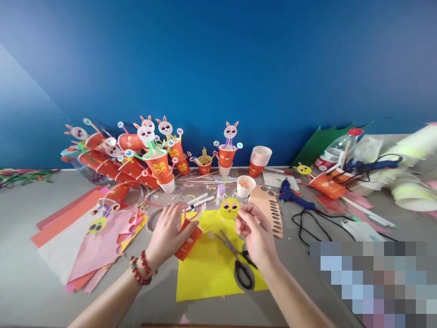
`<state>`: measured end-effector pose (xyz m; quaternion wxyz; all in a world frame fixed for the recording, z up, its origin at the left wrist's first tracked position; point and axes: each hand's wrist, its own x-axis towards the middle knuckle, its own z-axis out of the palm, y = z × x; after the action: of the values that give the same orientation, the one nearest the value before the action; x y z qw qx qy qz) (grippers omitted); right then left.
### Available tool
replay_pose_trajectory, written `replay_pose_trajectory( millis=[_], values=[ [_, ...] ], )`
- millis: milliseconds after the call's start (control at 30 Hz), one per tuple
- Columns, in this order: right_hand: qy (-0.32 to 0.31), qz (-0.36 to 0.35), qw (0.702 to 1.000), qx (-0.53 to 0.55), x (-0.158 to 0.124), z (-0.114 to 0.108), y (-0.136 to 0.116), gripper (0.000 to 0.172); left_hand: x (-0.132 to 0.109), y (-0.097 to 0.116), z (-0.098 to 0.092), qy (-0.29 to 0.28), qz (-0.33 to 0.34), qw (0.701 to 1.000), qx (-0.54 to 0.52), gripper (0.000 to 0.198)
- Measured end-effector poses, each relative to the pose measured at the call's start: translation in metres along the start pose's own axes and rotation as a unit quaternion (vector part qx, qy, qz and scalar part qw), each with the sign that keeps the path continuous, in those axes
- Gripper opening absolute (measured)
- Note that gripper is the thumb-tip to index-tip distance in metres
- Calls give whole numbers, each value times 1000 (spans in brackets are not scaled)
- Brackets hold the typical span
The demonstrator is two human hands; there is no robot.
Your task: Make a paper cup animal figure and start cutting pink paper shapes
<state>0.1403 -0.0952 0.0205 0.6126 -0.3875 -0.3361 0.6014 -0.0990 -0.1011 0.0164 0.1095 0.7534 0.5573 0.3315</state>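
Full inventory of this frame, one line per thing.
yellow sheet: 1, yellow, centre
scissors: 1, black handles, on yellow sheet
red cup: 1, red, over sheet's left edge
face disc: 1, yellow, above sheet
glue gun: 1, blue, right of centre
bunny cups: many, red, back left
cup stack: 1, red-white, back centre
paper sheets: several, pink and orange, left
table: 1, grey, underneath
left hand: 1, holds red cup
right hand: 1, fingers pinch face disc

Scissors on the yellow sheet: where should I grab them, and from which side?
Take the scissors by the black handle loops, coming from the near side; they lie flat on the yellow sheet, with the blades pointing away to the left.
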Motion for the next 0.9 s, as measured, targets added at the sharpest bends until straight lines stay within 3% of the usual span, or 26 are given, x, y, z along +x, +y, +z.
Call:
replay_pose_trajectory(
  millis=[67,133,200,300,467,633,733,900],
  values=[
    [-6,2,1000,-2,-1,1,2,22,10,-2,-5,28,38,997,61,33],
    [-11,0,1000,-3,-2,1,4,22,24,-7,-9,27,36,996,71,37],
    [-18,-7,1000,-4,-1,1,7,21,38,-16,-8,-21,-2,998,65,41],
    [-26,-14,1000,-9,0,1,11,21,56,-32,1,-149,-66,985,62,43],
    [-31,-11,999,-28,2,2,17,21,75,-46,17,-232,-66,969,46,34],
    [-29,-5,999,-45,2,2,19,22,86,-48,18,-306,-64,949,-26,34],
    [-32,-6,998,-48,2,1,19,23,87,-40,6,-313,-72,944,-76,35],
    [-40,-15,999,-30,1,2,14,24,71,-11,-31,-263,-82,950,-146,32]
  ],
)
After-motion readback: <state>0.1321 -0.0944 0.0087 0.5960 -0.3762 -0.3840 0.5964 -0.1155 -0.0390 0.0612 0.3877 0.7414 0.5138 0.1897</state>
